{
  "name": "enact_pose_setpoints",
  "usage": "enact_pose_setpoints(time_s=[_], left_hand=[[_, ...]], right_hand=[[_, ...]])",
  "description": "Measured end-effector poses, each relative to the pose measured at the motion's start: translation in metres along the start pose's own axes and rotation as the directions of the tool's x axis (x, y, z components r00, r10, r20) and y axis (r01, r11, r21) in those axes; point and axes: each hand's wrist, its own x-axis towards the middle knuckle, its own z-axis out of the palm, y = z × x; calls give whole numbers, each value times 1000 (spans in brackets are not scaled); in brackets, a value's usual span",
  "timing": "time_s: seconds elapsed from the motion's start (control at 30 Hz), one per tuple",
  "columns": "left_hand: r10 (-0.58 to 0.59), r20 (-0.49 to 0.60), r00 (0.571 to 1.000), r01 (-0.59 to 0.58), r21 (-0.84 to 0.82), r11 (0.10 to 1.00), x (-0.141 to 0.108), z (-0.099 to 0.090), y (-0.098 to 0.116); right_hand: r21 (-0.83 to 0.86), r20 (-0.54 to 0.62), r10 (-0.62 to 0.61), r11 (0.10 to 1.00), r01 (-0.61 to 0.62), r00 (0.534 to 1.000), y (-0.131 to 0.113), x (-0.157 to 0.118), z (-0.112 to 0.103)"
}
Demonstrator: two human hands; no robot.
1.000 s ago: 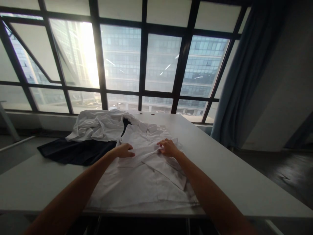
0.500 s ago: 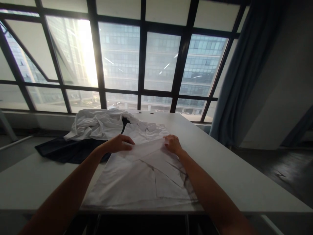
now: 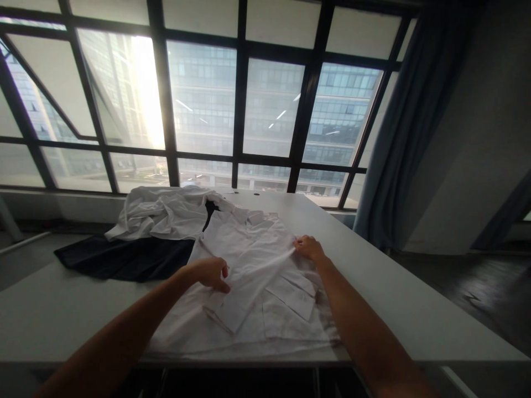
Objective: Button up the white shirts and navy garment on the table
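A white collared shirt (image 3: 249, 254) lies spread on the white table, its collar toward the window and its hem near the front edge. Both sleeves lie across its front, with cuffs low on the body. Over the left part of the shirt is my left hand (image 3: 211, 273), thumb and fingers apart, just above the sleeve. My right hand (image 3: 307, 247) is at the shirt's right side, fingertips pinched on the white cloth.
Left of the shirt, a dark cloth (image 3: 124, 257) lies partly under a crumpled white garment (image 3: 161, 213). The white table (image 3: 373, 309) reaches back toward large windows. A blue curtain (image 3: 385, 166) hangs at the right.
My left hand has moved down toward me, and the sleeve near it now lies diagonally across the shirt. My right hand has shifted right and slightly nearer.
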Motion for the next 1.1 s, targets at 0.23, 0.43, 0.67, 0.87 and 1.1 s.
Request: enact_pose_setpoints(time_s=[0.23,0.43,0.67,0.87,1.1], left_hand=[[-65,111,992,108,-435,894,-20,-20,-4],[46,87,995,6,-516,857,-42,-48,-28],[12,258,966,108,-446,889,-33,-38,-31],[141,165,976,-9,-618,786,-45,-49,-40],[-52,274,960,153,-362,919,-40,-42,-42]], right_hand=[[-28,24,57,998,-57,998,8,4,9],[-14,56,38,999,-38,998,12,7,17],[-17,-62,18,1000,-20,998,12,7,17],[43,-158,-5,999,12,987,7,10,22],[85,-267,-24,995,48,963,1,11,24]])
